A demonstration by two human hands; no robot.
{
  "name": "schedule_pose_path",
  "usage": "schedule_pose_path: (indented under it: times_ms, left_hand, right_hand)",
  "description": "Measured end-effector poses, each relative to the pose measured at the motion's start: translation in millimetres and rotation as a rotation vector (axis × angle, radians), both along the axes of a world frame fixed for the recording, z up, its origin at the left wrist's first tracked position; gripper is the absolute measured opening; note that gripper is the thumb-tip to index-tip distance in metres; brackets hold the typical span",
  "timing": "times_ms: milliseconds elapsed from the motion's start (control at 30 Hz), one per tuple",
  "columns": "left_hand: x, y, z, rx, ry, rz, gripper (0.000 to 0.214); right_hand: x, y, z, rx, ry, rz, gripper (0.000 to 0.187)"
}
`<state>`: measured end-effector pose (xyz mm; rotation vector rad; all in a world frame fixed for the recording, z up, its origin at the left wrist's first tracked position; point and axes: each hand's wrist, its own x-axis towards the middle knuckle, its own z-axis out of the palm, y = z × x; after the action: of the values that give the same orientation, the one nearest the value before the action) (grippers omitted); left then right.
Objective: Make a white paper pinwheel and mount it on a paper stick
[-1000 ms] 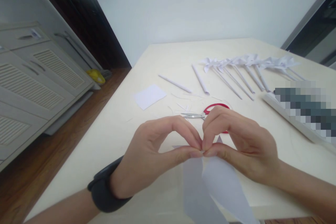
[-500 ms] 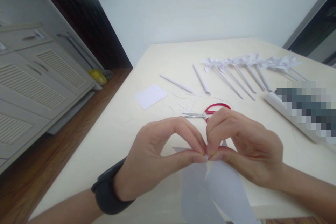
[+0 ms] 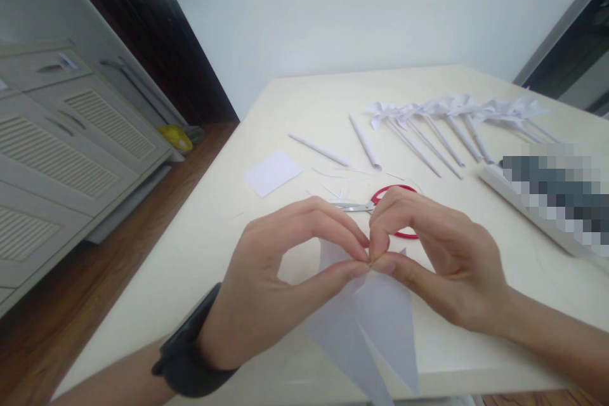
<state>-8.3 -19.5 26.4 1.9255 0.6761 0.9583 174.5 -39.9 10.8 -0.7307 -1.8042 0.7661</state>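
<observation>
Both hands meet over the near part of the table, pinching a white paper pinwheel piece (image 3: 361, 323) whose slit, pointed blades hang down from the fingertips. My left hand (image 3: 290, 266), with a dark band on its wrist, grips the paper between thumb and fingers. Thumb and index of my right hand (image 3: 438, 260) press together at the same spot, beside the left fingertips. What lies exactly between the tips is hidden. Just behind the hands rest red-handled scissors (image 3: 397, 189), partly covered by the right hand, blades pointing left.
Several finished paper pinwheels (image 3: 447, 111) lie at the back right. Two rolled paper sticks (image 3: 365, 143), a white paper square (image 3: 273, 173) and thin paper scraps (image 3: 337, 191) are mid-table. A long white box (image 3: 528, 209), partly blurred out, lies at the right.
Both hands have risen slightly and shifted a little left. The paper has turned, so its blades now hang at a different angle, and more of the scissors' handle shows.
</observation>
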Motion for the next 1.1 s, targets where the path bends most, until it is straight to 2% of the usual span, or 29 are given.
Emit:
schedule_pose_path:
  times_ms: [133,267,433,600,1100]
  left_hand:
    - [0.4,-0.1,0.0,0.075,0.030,0.046,0.021]
    - [0.4,2.2,0.4,0.222,0.050,0.074,0.021]
    - [0.5,3.9,1.3,0.329,0.102,0.089,0.022]
    - [0.7,3.4,0.3,0.295,0.082,0.116,0.020]
    - [1.2,1.7,-0.4,0.241,0.013,0.105,0.018]
  right_hand:
    - [0.1,-0.1,0.7,0.004,-0.026,-0.054,0.012]
    - [0.2,-1.2,2.6,-0.010,-0.065,-0.085,0.006]
    - [0.7,-0.6,6.2,-0.045,-0.098,-0.066,0.004]
    - [1.4,0.4,8.9,-0.085,-0.114,-0.044,0.004]
    - [1.6,-0.9,7.5,0.003,-0.104,-0.054,0.003]
